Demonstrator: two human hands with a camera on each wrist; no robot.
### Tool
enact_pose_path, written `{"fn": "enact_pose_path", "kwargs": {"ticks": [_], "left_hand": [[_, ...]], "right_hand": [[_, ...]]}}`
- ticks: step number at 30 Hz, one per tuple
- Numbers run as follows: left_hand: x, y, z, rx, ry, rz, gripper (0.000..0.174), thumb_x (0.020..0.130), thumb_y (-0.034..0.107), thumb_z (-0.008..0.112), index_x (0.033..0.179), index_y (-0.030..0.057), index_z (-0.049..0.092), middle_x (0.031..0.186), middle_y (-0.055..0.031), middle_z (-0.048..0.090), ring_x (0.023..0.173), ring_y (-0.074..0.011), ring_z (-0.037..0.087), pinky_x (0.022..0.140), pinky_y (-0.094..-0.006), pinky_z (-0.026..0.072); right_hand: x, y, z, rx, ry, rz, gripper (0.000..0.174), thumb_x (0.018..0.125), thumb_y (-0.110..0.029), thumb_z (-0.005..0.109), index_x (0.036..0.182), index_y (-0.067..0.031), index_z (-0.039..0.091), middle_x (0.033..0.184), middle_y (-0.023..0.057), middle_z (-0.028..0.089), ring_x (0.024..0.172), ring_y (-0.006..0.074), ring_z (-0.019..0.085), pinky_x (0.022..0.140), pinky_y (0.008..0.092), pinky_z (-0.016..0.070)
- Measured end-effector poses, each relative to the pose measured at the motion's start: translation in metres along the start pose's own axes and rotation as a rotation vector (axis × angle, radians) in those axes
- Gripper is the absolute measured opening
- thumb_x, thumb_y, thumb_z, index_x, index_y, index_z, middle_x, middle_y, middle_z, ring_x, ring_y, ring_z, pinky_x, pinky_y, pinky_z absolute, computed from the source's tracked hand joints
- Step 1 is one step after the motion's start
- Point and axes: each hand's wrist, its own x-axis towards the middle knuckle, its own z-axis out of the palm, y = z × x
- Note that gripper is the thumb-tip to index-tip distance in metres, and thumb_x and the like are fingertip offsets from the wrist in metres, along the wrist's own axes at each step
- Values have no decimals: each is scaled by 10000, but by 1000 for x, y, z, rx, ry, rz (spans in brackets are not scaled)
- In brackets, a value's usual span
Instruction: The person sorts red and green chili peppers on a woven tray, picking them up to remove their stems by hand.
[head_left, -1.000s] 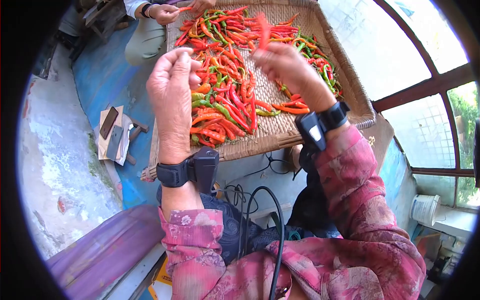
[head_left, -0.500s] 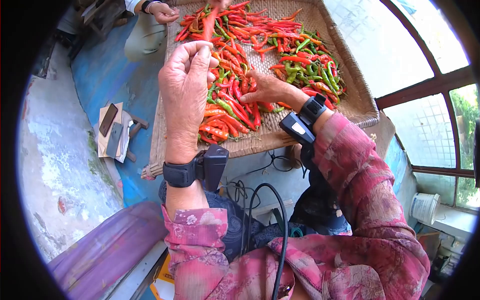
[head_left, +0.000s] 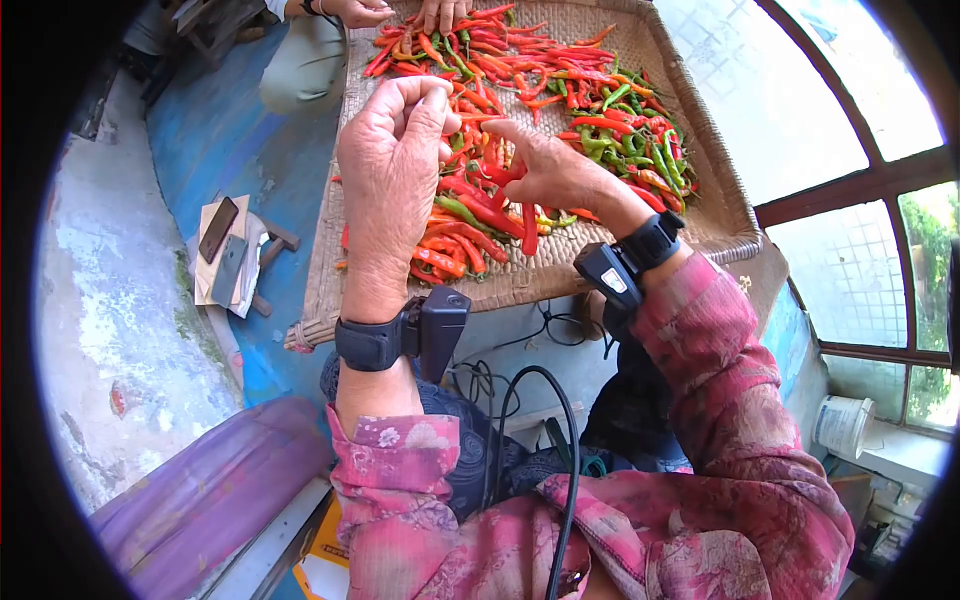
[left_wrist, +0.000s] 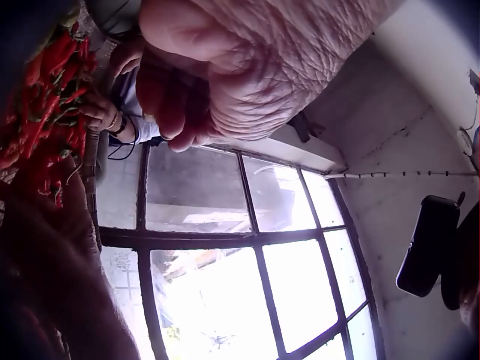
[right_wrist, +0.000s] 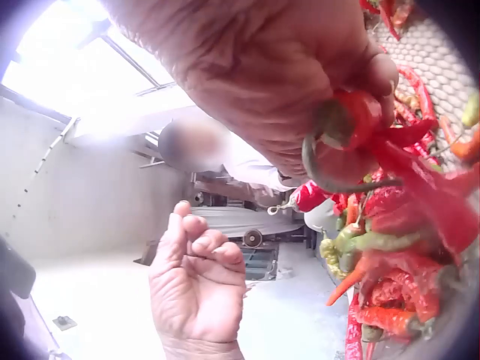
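My left hand (head_left: pixel 393 170) is raised over the left part of the woven tray (head_left: pixel 510 287), its fingers loosely bent and no object visible in it. Seen from the right wrist, the left hand's (right_wrist: pixel 201 289) palm is bare. My right hand (head_left: pixel 570 180) grips red chili peppers (head_left: pixel 529 228) just above the heap (head_left: pixel 450 250). Close up in the right wrist view, a red pepper (right_wrist: pixel 364 116) with a curved green stem sits against the right hand's (right_wrist: pixel 277 75) fingers. The left wrist view shows the left hand's (left_wrist: pixel 262 67) curled fingers from below.
Another person's hands (head_left: pixel 443 12) are at the tray's far left edge. Red and green peppers (head_left: pixel 635 140) form a pile on the right. Two phones (head_left: pixel 218 228) lie on a small stool at left. Black cables (head_left: pixel 567 420) hang before my lap; a window (head_left: pixel 855 270) stands at right.
My right hand came down from above the tray to the heap and now lifts red peppers from it. The left hand moved slightly right. The other person's hand moved back onto the peppers.
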Motion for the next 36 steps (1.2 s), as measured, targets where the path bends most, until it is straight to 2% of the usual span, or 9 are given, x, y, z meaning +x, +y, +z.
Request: {"fn": "enact_pose_path", "kwargs": {"ticks": [3,8,9,14,16,21,26,31,36], "left_hand": [[0,-4,1,35,-15,13,157,896,162,554,951,25,609,719,9,594,589,-20,491,539,-167,413],[3,-21,4,142,-34,96,192,878,165,579,950,-13,595,765,-19,610,672,-67,553,622,-217,464],[2,-20,4,132,-88,7,344,852,254,625,1042,-26,563,894,-79,612,813,-123,574,728,-262,474],[1,-35,9,130,-284,-57,752,763,455,682,1276,-19,403,1151,-217,523,1040,-228,528,872,-334,441],[-5,-33,14,103,-350,-146,761,769,461,673,1292,-12,385,1141,-213,521,1020,-221,539,855,-319,448],[-3,-30,21,107,-381,-97,329,924,274,492,1064,-23,499,807,-82,594,719,-141,590,688,-278,483],[-3,-37,26,-37,-287,-171,266,940,224,457,1054,-8,516,824,-59,601,662,-98,554,573,-241,449],[-1,-34,24,18,-242,-212,275,919,243,513,1057,5,526,801,-12,584,663,-64,525,590,-228,433],[-12,-23,38,-156,-470,-296,381,840,281,647,1072,1,533,817,-16,600,715,-71,539,631,-220,437]], "right_hand": [[-10,-14,-13,153,76,-25,700,716,5,579,1351,-68,294,760,79,569,696,135,555,604,276,454],[-15,-20,-31,326,178,-3,653,720,-18,617,1318,-63,359,754,18,535,678,87,518,602,231,445],[-15,-21,-34,344,189,-13,624,720,-27,621,1298,-58,386,750,13,528,672,83,510,600,226,443],[-19,-33,-36,471,176,-66,554,720,-96,670,1231,-56,460,733,-12,501,659,64,482,590,212,425],[-19,-34,-32,466,191,-157,530,733,-129,703,1203,-50,472,716,-20,476,669,57,464,606,212,419],[-16,-33,-23,489,192,-269,546,789,-40,634,1275,-31,386,769,29,555,677,68,531,591,220,458],[-17,-36,-22,629,79,-255,557,846,-7,536,1348,-33,298,780,58,575,724,125,614,642,252,522],[-6,-31,-25,515,488,-246,444,918,-111,417,1339,-3,328,774,37,552,700,79,521,659,230,445],[-5,-33,-20,640,566,-185,454,935,-167,415,1356,-29,314,827,46,550,662,46,451,602,201,419]]}}
